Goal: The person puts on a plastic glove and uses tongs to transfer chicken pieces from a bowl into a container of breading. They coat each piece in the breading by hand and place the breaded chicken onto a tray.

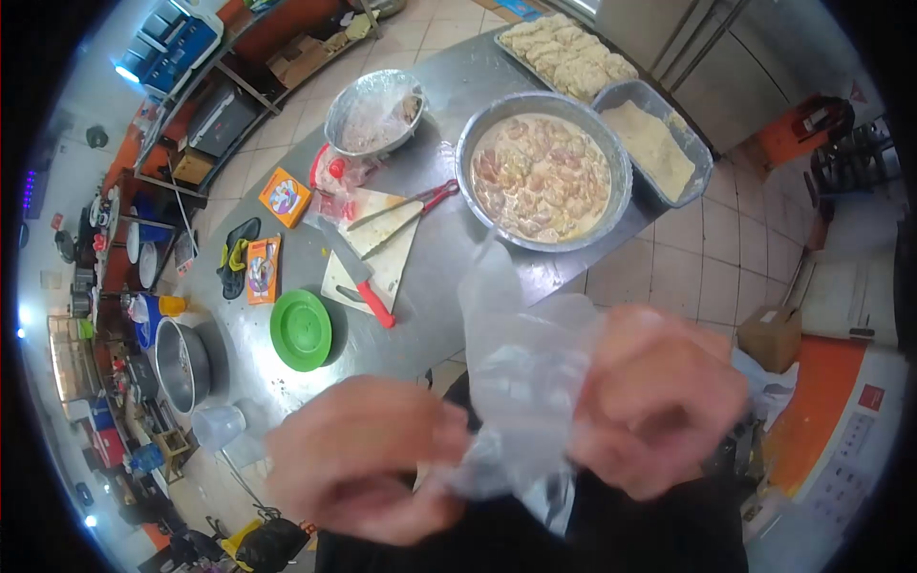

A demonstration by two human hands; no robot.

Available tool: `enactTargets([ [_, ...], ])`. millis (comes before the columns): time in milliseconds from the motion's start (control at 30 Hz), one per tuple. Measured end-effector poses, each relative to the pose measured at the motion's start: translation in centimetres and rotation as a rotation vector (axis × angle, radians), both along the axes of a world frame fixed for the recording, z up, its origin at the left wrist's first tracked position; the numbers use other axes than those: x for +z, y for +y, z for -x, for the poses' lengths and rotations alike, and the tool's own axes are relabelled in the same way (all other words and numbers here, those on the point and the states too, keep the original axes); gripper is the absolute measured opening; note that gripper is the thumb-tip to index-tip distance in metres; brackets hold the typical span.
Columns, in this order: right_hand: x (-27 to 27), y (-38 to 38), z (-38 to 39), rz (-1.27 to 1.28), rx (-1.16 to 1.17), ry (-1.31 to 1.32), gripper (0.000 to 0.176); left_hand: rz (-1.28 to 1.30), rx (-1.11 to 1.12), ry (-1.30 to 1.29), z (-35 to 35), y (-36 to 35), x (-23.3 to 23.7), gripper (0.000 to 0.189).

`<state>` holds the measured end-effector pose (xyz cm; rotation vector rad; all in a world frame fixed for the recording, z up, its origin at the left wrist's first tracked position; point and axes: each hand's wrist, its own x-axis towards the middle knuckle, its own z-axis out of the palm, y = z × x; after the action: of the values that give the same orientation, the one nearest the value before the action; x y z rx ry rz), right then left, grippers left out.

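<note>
A thin, see-through plastic glove [525, 382] hangs between my two hands, crumpled and slightly blurred. My left hand [368, 458] pinches its lower left edge between thumb and fingers. On the other side, my right hand [659, 401] is curled closed on the plastic, its fingertips partly hidden. Beyond the glove, on the steel table [420, 334], stands a large metal bowl [621, 205] of raw meat pieces in a pale, wet marinade. Both hands are in the air in front of the table's near edge.
Right of the bowl is a grey tub [702, 158] of breading flour; behind it, a tray of coated pieces [568, 53]. A red-handled knife [368, 291] and tongs [406, 205] lie on a cutting board [396, 248]. A green plate [301, 329] and foil-lined bowl [344, 138] stand left.
</note>
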<state>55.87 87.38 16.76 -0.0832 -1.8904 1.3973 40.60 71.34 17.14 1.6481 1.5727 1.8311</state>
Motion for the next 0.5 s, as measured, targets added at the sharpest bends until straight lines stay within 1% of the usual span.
enactTargets([
  [33,0.1,-0.8,0.1,0.017,-0.045,0.085,0.020,-0.042,0.026,-0.004,-0.4,-0.4,0.1,0.029],
  [67,0.4,-1.2,0.2,0.028,-0.089,0.173,0.026,-0.037,0.022,-0.013,0.0,-0.8,0.7,0.029],
  [100,0.7,-0.7,-0.2,-0.062,-0.048,0.128,0.029,0.054,-0.030,0.105,0.9,-1.4,1.6,0.027],
  [133,0.7,-0.5,-0.5,-0.065,-0.050,0.123,0.029,0.141,-0.080,0.224,1.4,-1.7,2.0,0.025],
  [167,0.7,-0.5,-0.7,-0.071,-0.038,0.106,0.030,0.124,-0.015,0.229,1.1,-1.9,1.6,0.027],
  [200,0.7,-0.5,-0.9,-0.078,-0.025,0.089,0.031,0.119,-0.015,0.226,0.8,-2.1,1.3,0.027],
  [267,0.3,-0.7,-1.3,-0.105,-0.010,0.093,0.031,0.025,0.206,0.205,0.1,-2.1,0.7,0.028],
  [300,0.0,-0.7,-1.5,-0.126,0.003,0.097,0.032,-0.056,0.280,0.209,-0.2,-1.7,0.1,0.025],
  [333,-0.4,-0.5,-1.9,-0.123,0.002,0.090,0.032,-0.053,0.279,0.202,-0.2,-2.3,-0.1,0.025],
  [400,-0.9,0.1,-2.5,-0.118,0.166,0.150,0.032,0.016,0.282,0.239,-0.2,-3.7,-0.2,0.026],
  [433,-0.8,-0.3,-2.2,-0.114,0.167,0.146,0.032,0.020,0.282,0.235,-0.2,-3.9,-0.3,0.026],
  [500,0.0,-1.3,-1.3,-0.195,-0.008,0.126,0.028,-0.030,0.184,0.117,0.0,-4.0,-0.3,0.020],
])
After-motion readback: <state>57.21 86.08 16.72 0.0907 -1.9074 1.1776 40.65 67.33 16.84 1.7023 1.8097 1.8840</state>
